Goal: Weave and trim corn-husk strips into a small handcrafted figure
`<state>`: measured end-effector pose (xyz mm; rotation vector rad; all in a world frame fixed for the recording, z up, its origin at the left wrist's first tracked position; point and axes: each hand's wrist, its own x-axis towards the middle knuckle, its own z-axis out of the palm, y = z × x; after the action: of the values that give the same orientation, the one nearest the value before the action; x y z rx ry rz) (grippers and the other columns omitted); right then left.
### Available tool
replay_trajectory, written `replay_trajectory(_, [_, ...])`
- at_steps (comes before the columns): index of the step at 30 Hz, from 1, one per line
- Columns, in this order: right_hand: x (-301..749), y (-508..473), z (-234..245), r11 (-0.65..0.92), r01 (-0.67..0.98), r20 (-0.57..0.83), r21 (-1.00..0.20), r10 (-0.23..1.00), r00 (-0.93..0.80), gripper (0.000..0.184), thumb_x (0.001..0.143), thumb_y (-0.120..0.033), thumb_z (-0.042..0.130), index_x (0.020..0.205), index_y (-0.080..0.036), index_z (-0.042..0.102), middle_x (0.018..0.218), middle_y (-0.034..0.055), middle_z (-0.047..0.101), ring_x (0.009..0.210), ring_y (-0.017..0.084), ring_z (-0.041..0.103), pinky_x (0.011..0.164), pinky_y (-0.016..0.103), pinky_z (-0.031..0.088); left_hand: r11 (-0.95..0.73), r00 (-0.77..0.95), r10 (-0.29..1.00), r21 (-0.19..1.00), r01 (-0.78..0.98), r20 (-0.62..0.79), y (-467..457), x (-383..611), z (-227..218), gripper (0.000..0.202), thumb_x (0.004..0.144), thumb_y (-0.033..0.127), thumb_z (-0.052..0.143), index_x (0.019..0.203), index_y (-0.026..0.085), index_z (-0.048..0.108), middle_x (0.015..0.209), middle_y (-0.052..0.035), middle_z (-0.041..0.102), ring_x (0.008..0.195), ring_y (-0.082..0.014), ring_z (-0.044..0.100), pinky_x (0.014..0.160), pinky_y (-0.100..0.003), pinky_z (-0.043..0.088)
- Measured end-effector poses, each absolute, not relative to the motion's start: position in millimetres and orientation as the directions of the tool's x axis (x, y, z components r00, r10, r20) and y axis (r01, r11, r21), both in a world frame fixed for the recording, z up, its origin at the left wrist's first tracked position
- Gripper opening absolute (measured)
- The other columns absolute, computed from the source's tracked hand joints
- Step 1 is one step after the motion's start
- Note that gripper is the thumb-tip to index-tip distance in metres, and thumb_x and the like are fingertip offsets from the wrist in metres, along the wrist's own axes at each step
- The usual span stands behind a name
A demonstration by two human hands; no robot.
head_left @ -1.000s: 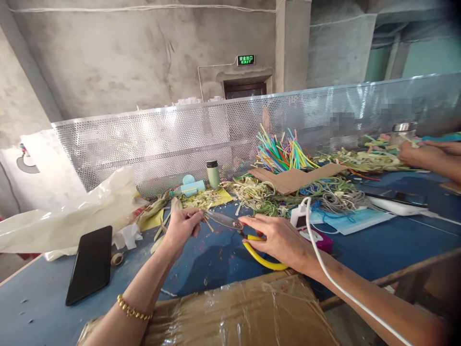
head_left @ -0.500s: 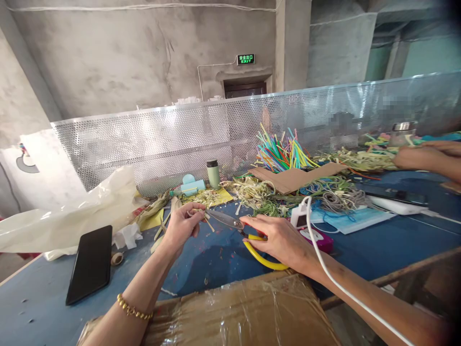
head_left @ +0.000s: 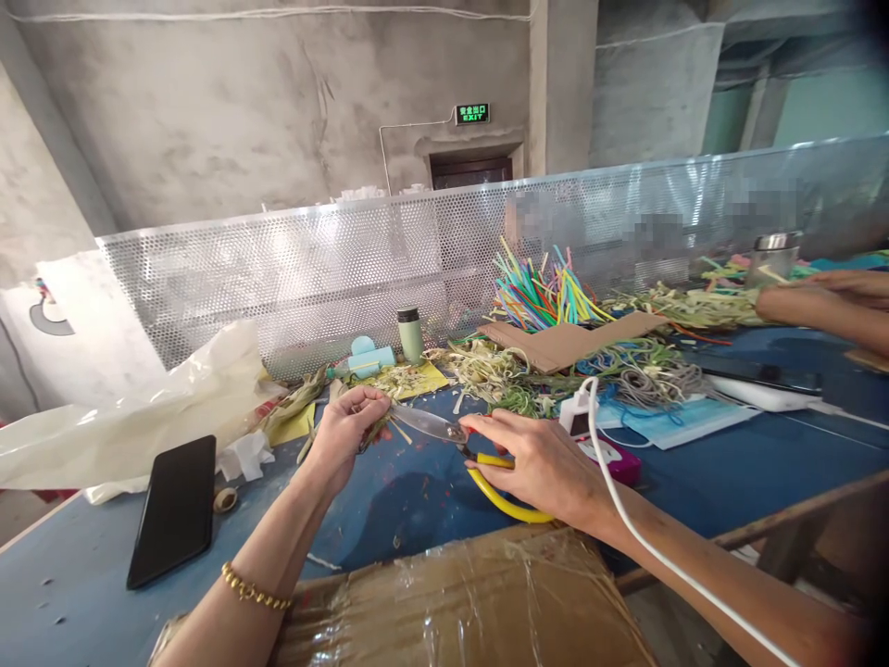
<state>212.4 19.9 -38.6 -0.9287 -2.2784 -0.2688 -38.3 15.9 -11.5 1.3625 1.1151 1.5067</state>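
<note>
My left hand (head_left: 345, 434) is closed in a pinch on a small bundle of pale straw strips (head_left: 389, 426) just above the blue table (head_left: 431, 491). My right hand (head_left: 538, 461) grips yellow-handled scissors (head_left: 496, 486). The metal blades (head_left: 431, 422) point left and meet the strips at my left fingertips. A white cable (head_left: 618, 500) runs over my right wrist toward a white charger (head_left: 578, 414).
A black phone (head_left: 175, 508) lies at the left beside a cream plastic bag (head_left: 139, 417). A taped cardboard box (head_left: 472, 602) sits at the near edge. Piles of straw and coloured strips (head_left: 542, 296) line the perforated metal screen (head_left: 292, 278). Another person's hand (head_left: 798, 301) works at the far right.
My left hand has turned and curled tighter round the strips at the blade tips. The scissors and my right hand have hardly moved. The other person's hand shifted slightly left.
</note>
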Motion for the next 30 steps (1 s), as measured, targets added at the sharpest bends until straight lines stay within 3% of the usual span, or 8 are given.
replay_trajectory(11, [211, 16, -36, 0.702, 0.711, 0.644, -0.044, 0.565, -0.517, 0.036, 0.082, -0.038, 0.063, 0.115, -0.024, 0.065, 0.089, 0.0039, 0.068, 0.068, 0.016, 0.062, 0.061, 0.029, 0.041, -0.322, -0.036, 0.946, 0.946, -0.024, 0.321, 19, -39, -14, 0.023, 0.069, 0.034, 0.075, 0.076, 0.018, 0.059, 0.054, -0.0002, 0.064, 0.052, -0.0135, 0.060, 0.050, -0.022, 0.039])
replay_trajectory(20, [205, 13, -29, 0.690, 0.723, 0.610, -0.041, 0.590, -0.529, 0.031, 0.081, -0.037, 0.065, 0.110, -0.024, 0.067, 0.082, 0.0027, 0.067, 0.068, 0.016, 0.061, 0.059, 0.028, 0.038, -0.298, -0.042, 0.952, 0.949, 0.098, 0.303, 17, -36, -14, 0.025, 0.071, 0.035, 0.074, 0.081, 0.018, 0.060, 0.055, -0.0008, 0.067, 0.050, -0.0142, 0.062, 0.050, -0.023, 0.039])
replay_trajectory(30, [199, 9, -29, 0.710, 0.699, 0.617, -0.084, 0.588, -0.523, 0.033, 0.084, -0.037, 0.063, 0.114, -0.023, 0.066, 0.089, 0.0037, 0.069, 0.073, 0.018, 0.063, 0.061, 0.029, 0.040, -0.236, 0.022, 0.971, 0.966, -0.108, 0.239, 16, -39, -15, 0.032, 0.069, 0.034, 0.078, 0.084, 0.017, 0.055, 0.066, 0.0013, 0.067, 0.054, -0.0170, 0.069, 0.049, -0.022, 0.042])
